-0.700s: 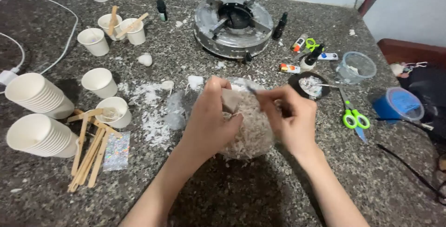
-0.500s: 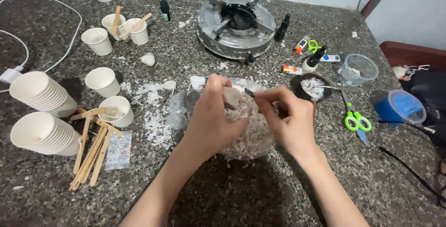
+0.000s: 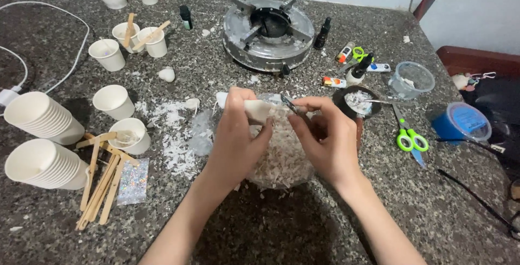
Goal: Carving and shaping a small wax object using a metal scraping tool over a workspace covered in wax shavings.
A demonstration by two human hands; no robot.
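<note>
The left hand (image 3: 235, 135) is gripping a white wax block (image 3: 259, 110) over the bowl of shavings (image 3: 281, 159) (catching flakes), while the right hand (image 3: 325, 140), at 3 o'clock, is pinching a small blade (image 3: 290, 104).

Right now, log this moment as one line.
left hand: holds white wax stick | right hand: blade on stick | below: clear bowl of shavings

Single head view, looking steeply down, close over granite counter (image 3: 336, 232); far edge visible.
</note>
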